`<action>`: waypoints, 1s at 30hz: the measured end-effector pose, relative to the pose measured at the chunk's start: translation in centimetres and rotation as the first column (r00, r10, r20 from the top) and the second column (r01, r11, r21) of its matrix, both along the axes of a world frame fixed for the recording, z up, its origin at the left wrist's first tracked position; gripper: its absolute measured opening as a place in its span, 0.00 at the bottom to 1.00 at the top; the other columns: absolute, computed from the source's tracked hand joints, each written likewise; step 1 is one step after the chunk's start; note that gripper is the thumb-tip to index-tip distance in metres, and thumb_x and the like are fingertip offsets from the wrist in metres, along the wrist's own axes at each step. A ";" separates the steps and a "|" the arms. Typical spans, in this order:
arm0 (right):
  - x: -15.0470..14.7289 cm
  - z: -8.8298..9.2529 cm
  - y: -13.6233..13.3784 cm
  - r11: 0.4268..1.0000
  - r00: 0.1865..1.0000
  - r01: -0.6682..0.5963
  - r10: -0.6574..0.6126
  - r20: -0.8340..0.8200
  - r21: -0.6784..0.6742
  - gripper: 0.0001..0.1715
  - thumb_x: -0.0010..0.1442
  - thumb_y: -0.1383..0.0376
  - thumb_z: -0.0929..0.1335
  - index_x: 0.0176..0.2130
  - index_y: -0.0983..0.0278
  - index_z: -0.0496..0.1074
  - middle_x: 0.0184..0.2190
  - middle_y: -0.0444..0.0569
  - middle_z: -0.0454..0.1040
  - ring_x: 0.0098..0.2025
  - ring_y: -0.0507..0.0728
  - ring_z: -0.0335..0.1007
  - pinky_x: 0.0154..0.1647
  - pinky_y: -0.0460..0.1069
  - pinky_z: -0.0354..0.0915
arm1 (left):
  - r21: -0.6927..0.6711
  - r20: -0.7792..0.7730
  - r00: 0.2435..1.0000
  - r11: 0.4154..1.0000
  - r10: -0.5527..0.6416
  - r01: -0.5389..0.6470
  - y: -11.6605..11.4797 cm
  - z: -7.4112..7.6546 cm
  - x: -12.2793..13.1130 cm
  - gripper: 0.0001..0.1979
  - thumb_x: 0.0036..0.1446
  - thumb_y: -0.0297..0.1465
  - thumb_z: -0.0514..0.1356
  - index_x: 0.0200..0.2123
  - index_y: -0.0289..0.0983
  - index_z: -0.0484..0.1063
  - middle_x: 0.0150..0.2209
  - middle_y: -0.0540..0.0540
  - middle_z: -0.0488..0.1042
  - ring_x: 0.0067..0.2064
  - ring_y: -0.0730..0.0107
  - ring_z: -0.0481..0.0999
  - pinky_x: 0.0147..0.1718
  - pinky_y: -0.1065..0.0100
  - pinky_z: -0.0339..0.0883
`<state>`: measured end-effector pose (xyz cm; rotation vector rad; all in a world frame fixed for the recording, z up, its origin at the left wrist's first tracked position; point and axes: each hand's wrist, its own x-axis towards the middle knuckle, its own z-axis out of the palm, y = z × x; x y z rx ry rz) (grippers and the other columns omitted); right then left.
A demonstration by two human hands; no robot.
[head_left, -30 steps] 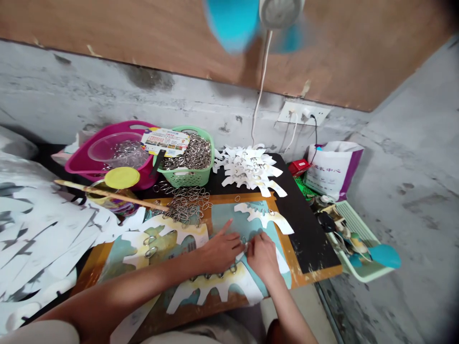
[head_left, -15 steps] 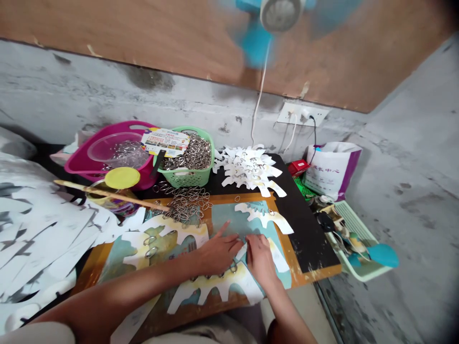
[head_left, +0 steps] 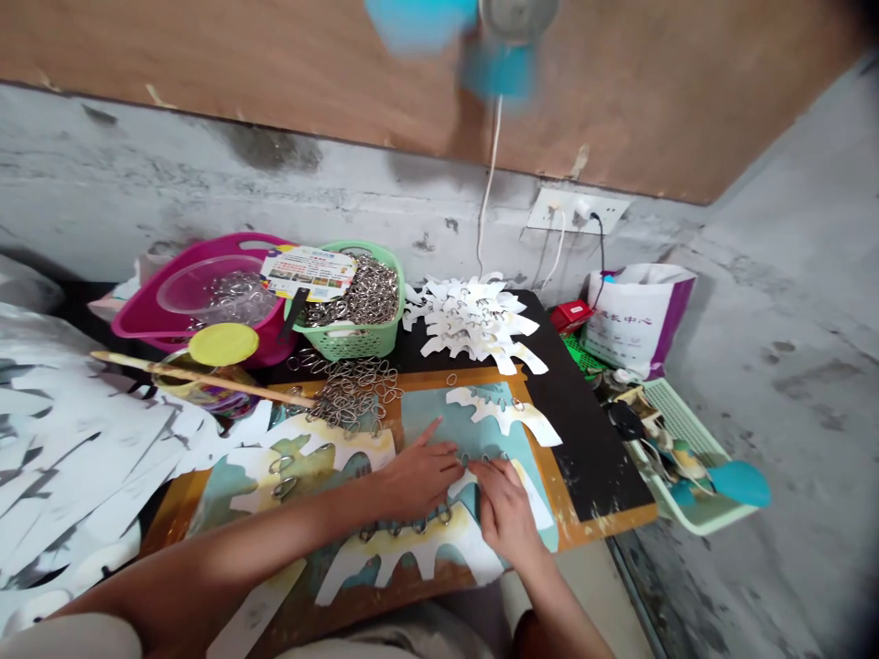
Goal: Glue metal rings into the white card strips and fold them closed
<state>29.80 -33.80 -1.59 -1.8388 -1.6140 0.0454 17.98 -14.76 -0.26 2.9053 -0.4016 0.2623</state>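
My left hand lies low over the blue mat, its index finger stretched away from the others and its fingertips at a small metal ring. Close beside it, my right hand has its fingers bent together at the near edge of a white scalloped cut-out, which it partly covers. Just below both hands lies another white scalloped cut-out with several rings along its upper edge. Farther up the mat is a similar cut-out with rings. What the fingertips press on is partly hidden.
A heap of loose rings lies by a green basket full of rings. A magenta basket, a yellow-lidded tub and a wooden stick are left. Stacked cut-outs lie at the back; a fan hangs above.
My right hand's fingers have flattened and shifted slightly, and rings now show between the two hands. A small white piece at the right fingertips is no longer visible. The view has shifted slightly.
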 end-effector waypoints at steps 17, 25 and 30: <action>0.0 -0.9 0.2 0.980 0.968 0.198 -0.197 -0.154 -0.005 0.24 0.66 0.71 0.58 0.60 0.63 0.57 0.48 0.56 0.70 0.48 0.61 0.67 0.48 0.57 0.68 | -0.126 0.117 0.924 0.928 0.365 -0.351 -3.6 -0.8 2.2 0.03 0.58 0.28 0.57 0.32 0.35 0.70 0.27 0.48 0.73 0.34 0.62 0.74 0.62 0.49 0.53; 0.4 -0.1 1.2 0.985 0.982 0.153 -0.161 -0.104 -0.077 0.15 0.68 0.71 0.59 0.49 0.63 0.71 0.40 0.52 0.72 0.42 0.61 0.66 0.44 0.56 0.65 | -0.178 0.030 0.884 0.873 0.467 -0.455 -3.8 -0.7 1.9 0.08 0.59 0.27 0.59 0.26 0.38 0.71 0.25 0.49 0.71 0.37 0.63 0.74 0.59 0.47 0.56; 1.0 0.4 1.7 0.978 0.994 0.101 -0.107 -0.026 -0.183 0.19 0.64 0.75 0.62 0.49 0.60 0.73 0.38 0.50 0.72 0.41 0.60 0.65 0.43 0.54 0.64 | 0.001 0.194 0.942 0.960 0.273 -0.279 -3.1 -1.8 1.0 0.10 0.61 0.21 0.55 0.31 0.38 0.72 0.27 0.50 0.71 0.41 0.63 0.73 0.63 0.43 0.47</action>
